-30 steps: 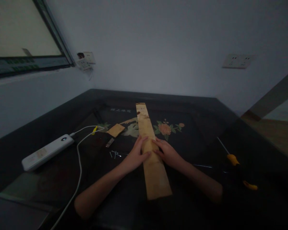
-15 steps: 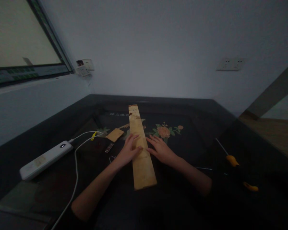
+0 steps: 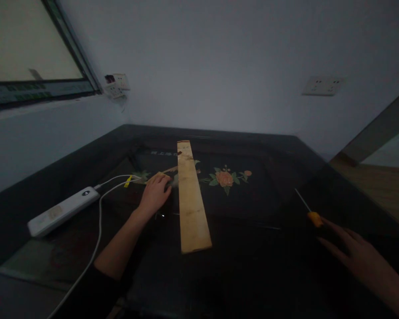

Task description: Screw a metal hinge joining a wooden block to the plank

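A long, pale wooden board (image 3: 193,204) lies lengthwise on the dark table (image 3: 246,274). To its left, my left hand (image 3: 155,195) rests over a small wooden piece (image 3: 162,174), fingers stretched across it and thumb apart. Most of that piece is covered by the hand. Small shiny screws or nails (image 3: 160,215) lie just below the hand, too dim to make out well. On the right, my right hand (image 3: 349,248) reaches around the yellow-and-black handle of a screwdriver (image 3: 315,219), thumb and fingers still apart. The screwdriver's shaft points away to the upper left.
A white power bank-like device (image 3: 64,212) sits at the left, with a white cable (image 3: 100,221) running toward the front edge. A yellow tag (image 3: 128,181) hangs on the cable. Wall sockets (image 3: 324,85) are on the wall behind the table.
Both hands have left the long board. My left hand moved left onto the small wooden piece, covering the metal plate beside it. My right hand moved right to the screwdriver.
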Motion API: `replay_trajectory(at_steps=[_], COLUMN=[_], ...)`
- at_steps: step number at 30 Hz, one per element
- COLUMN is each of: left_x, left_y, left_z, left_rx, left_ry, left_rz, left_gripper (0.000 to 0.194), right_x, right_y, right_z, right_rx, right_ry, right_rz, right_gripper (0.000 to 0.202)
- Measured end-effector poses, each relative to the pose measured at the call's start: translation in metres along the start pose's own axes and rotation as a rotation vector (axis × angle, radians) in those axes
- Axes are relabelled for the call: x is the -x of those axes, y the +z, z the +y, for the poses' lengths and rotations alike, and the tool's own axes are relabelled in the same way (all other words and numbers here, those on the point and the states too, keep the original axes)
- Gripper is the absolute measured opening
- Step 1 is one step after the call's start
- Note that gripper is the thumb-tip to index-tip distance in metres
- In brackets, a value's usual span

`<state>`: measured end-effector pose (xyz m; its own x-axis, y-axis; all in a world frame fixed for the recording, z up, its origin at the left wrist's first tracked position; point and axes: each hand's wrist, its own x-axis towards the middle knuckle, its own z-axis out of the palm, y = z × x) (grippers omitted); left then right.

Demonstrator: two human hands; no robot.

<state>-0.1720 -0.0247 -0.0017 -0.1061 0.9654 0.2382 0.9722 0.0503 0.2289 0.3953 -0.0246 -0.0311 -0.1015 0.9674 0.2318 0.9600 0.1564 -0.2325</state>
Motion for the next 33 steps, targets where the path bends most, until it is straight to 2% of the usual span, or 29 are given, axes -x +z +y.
replay_trajectory(at_steps=[3,6,14,17,20,23,26,28,31,33], left_x=[-0.003,-0.004,-0.006,-0.007,-0.01,-0.012,-0.013,-0.013,-0.013,-0.013], left_y=[0.001,0.003,0.007,0.008,0.009,0.009,0.009,0.009,0.008,0.007], left_z=[-0.017,-0.026,-0.032,-0.035,-0.038,-0.04,-0.041,-0.041,-0.042,-0.044], left_rx=[-0.037,-0.058,-0.07,-0.074,-0.073,-0.074,-0.082,-0.087,-0.094,-0.1], left_ry=[-0.038,-0.055,-0.034,-0.046,-0.051,-0.048,-0.049,-0.057,-0.08,-0.101], left_rz=[-0.008,-0.027,-0.077,-0.071,-0.06,-0.055,-0.051,-0.048,-0.041,-0.035], left_gripper=[0.037,0.04,0.039,0.038,0.037,0.036,0.037,0.037,0.037,0.037], right_x=[0.009,0.011,0.014,0.013,0.012,0.007,-0.003,-0.011,-0.025,-0.035], right_y=[0.002,0.007,0.018,0.014,0.005,-0.008,-0.024,-0.035,-0.047,-0.047], right_z=[-0.001,-0.008,-0.009,-0.013,-0.026,-0.056,-0.104,-0.143,-0.209,-0.255], right_rx=[0.046,0.01,-0.014,-0.084,-0.185,-0.329,-0.489,-0.55,-0.547,-0.532], right_ry=[-0.001,0.014,0.005,0.015,0.047,0.056,-0.007,-0.108,-0.344,-0.495], right_rz=[-0.054,-0.025,-0.022,-0.006,0.002,-0.046,-0.169,-0.28,-0.48,-0.516], right_gripper=[0.069,0.071,0.051,0.048,0.049,0.049,0.052,0.051,0.043,0.041])
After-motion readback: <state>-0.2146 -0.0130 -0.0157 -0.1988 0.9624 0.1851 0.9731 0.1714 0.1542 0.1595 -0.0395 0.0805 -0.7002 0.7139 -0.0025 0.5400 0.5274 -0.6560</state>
